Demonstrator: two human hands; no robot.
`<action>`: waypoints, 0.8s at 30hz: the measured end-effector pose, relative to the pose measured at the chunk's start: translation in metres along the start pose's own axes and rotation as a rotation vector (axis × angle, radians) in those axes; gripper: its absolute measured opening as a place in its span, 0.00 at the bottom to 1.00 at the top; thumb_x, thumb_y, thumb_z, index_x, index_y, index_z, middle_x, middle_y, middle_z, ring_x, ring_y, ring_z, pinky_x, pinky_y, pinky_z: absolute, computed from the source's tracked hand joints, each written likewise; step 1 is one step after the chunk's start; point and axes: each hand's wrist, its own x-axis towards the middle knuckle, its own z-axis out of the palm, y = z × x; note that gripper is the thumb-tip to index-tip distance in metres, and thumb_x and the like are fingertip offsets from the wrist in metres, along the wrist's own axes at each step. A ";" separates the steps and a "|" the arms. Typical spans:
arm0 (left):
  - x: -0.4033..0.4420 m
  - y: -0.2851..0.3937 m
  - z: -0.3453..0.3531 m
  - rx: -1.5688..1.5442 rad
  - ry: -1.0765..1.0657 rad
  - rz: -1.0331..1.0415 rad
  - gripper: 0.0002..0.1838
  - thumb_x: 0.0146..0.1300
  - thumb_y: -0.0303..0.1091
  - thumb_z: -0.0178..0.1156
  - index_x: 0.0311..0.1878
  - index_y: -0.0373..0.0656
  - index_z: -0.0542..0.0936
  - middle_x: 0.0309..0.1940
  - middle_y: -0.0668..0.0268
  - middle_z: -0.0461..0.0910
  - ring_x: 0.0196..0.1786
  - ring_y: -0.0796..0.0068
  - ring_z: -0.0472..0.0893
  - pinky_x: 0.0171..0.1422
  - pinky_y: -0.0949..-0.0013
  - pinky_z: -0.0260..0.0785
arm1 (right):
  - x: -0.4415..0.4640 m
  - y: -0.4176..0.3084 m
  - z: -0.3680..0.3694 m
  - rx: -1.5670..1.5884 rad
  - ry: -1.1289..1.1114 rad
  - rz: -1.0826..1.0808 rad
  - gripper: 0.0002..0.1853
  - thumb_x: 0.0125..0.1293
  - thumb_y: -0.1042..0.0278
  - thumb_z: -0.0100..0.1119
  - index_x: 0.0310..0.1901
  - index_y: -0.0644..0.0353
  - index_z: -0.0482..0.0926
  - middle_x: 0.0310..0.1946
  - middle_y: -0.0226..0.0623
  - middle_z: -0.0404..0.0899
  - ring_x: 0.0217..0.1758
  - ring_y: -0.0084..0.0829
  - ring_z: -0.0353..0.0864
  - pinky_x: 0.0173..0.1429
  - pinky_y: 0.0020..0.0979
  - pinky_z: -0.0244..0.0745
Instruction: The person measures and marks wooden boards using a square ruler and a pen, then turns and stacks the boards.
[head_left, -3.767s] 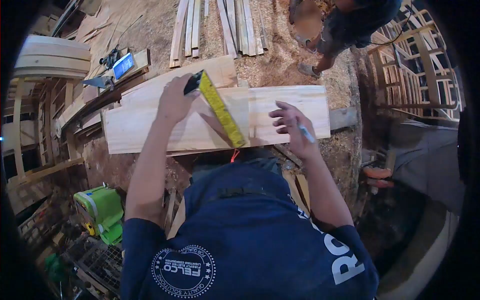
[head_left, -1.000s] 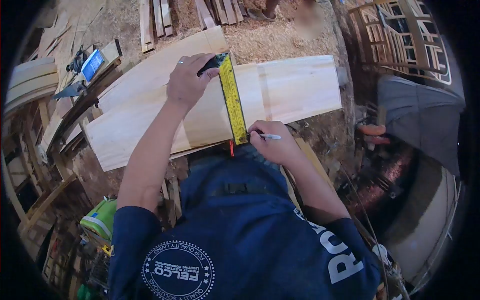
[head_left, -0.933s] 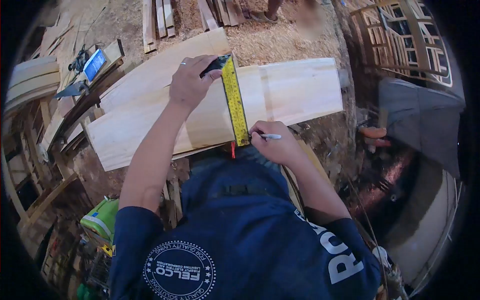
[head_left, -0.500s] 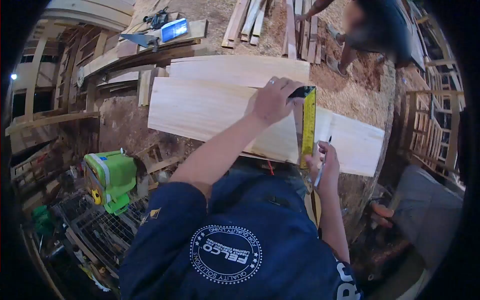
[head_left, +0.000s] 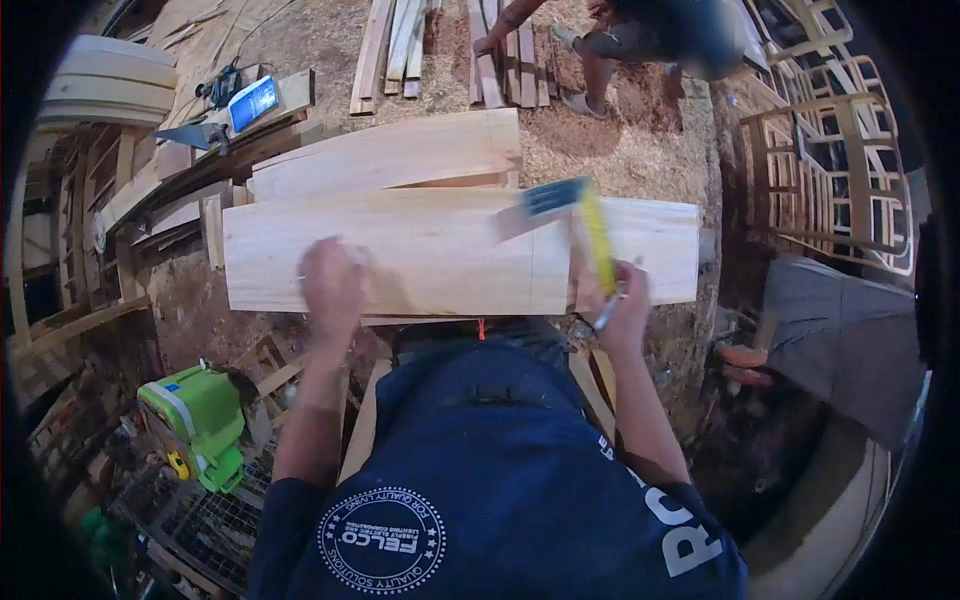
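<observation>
- try square (head_left: 596,240) in play, held above or against the plank (head_left: 440,250) towards its right end; smeared by blur, so whether the wood is touched cannot be told.
- yellow blade gripped near its lower end by the right hand (head_left: 629,298), fingers curled round it, the marker (head_left: 604,316) kept in the same grasp.
- left hand (head_left: 333,285) blurred at the plank's left part; nothing clearly seen in it, and the state of its fingers cannot be told.
- handling, on looks alone: the square should be felt as light and rigid, not very slippery, more likely knocked out of true by a drop than snapped. best taken by the dark handle (head_left: 555,198); gripped by the blade's end, as here, the thicker part is left to swing.
- plank judged stiff and fairly weighty, best lifted at both ends.
- and a switch, against half a second ago! the handle was held by the left hand then; now it has been let go, and the square is carried by the right alone.
- beyond, timber strips (head_left: 526,60) touched by a co-worker's hand (head_left: 485,46).
</observation>
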 end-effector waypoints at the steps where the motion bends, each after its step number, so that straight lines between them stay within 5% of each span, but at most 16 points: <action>1: 0.007 -0.032 -0.007 0.090 0.084 -0.021 0.23 0.66 0.39 0.69 0.60 0.38 0.80 0.57 0.48 0.80 0.61 0.46 0.78 0.70 0.49 0.69 | 0.002 0.018 -0.007 -0.054 0.081 0.041 0.28 0.57 0.70 0.73 0.60 0.66 0.75 0.51 0.50 0.78 0.57 0.49 0.80 0.65 0.44 0.74; 3: 0.026 -0.079 -0.031 0.385 0.123 -0.279 0.26 0.67 0.42 0.67 0.63 0.38 0.78 0.60 0.48 0.78 0.61 0.44 0.78 0.71 0.47 0.68 | 0.003 0.047 -0.021 -0.129 0.191 0.091 0.28 0.61 0.68 0.73 0.60 0.69 0.75 0.53 0.52 0.77 0.58 0.49 0.79 0.65 0.45 0.74; 5: 0.024 -0.157 -0.050 0.482 0.251 -0.225 0.29 0.68 0.48 0.66 0.68 0.43 0.76 0.65 0.47 0.75 0.64 0.44 0.77 0.70 0.46 0.70 | 0.003 0.063 -0.029 -0.210 0.187 0.235 0.29 0.61 0.68 0.73 0.61 0.69 0.74 0.54 0.54 0.76 0.58 0.52 0.78 0.65 0.47 0.74; 7: 0.030 -0.198 -0.080 0.638 0.210 -0.431 0.29 0.70 0.51 0.65 0.68 0.46 0.77 0.61 0.47 0.79 0.62 0.49 0.80 0.66 0.50 0.73 | 0.002 0.071 -0.031 -0.272 0.167 0.274 0.29 0.62 0.68 0.72 0.62 0.68 0.73 0.55 0.55 0.75 0.58 0.54 0.78 0.65 0.48 0.74; 11: 0.044 -0.266 -0.112 0.085 -0.068 -0.464 0.24 0.76 0.50 0.60 0.61 0.40 0.83 0.44 0.53 0.87 0.49 0.60 0.86 0.58 0.58 0.76 | -0.008 0.047 -0.029 -0.531 0.159 0.218 0.28 0.67 0.63 0.69 0.64 0.68 0.72 0.57 0.58 0.74 0.57 0.58 0.77 0.64 0.50 0.74; 14: 0.063 -0.264 -0.118 -0.014 -0.449 -0.681 0.24 0.78 0.51 0.58 0.61 0.38 0.83 0.45 0.54 0.87 0.49 0.65 0.85 0.57 0.59 0.75 | -0.006 0.022 -0.015 -0.491 0.209 0.122 0.27 0.71 0.61 0.66 0.65 0.69 0.72 0.57 0.59 0.74 0.58 0.58 0.77 0.63 0.51 0.74; 16: 0.063 -0.237 -0.116 -0.272 -0.337 -0.648 0.27 0.79 0.53 0.56 0.61 0.36 0.82 0.46 0.55 0.87 0.48 0.67 0.83 0.58 0.58 0.74 | -0.009 -0.002 0.009 -0.359 0.169 0.093 0.27 0.73 0.60 0.64 0.65 0.69 0.72 0.58 0.59 0.74 0.59 0.57 0.77 0.62 0.51 0.74; 19: 0.064 -0.244 -0.105 -0.139 -0.322 -0.667 0.28 0.80 0.54 0.53 0.61 0.34 0.81 0.47 0.54 0.87 0.49 0.65 0.83 0.58 0.57 0.74 | -0.017 -0.038 0.045 -0.308 0.034 0.129 0.25 0.76 0.59 0.58 0.64 0.71 0.74 0.56 0.60 0.77 0.60 0.57 0.79 0.63 0.49 0.75; 22: 0.067 -0.247 -0.104 -0.270 -0.360 -0.686 0.29 0.81 0.53 0.51 0.61 0.33 0.81 0.47 0.53 0.86 0.49 0.63 0.83 0.58 0.57 0.74 | -0.019 -0.051 0.069 -0.287 0.163 0.020 0.23 0.77 0.59 0.56 0.61 0.71 0.76 0.49 0.58 0.82 0.51 0.53 0.83 0.58 0.47 0.77; 24: 0.072 -0.238 -0.121 -0.494 -0.439 -0.784 0.29 0.81 0.52 0.51 0.60 0.32 0.81 0.46 0.52 0.86 0.50 0.64 0.83 0.58 0.58 0.73 | -0.013 -0.059 0.069 -0.142 0.175 0.116 0.20 0.77 0.59 0.56 0.52 0.72 0.81 0.35 0.51 0.84 0.37 0.46 0.84 0.47 0.41 0.79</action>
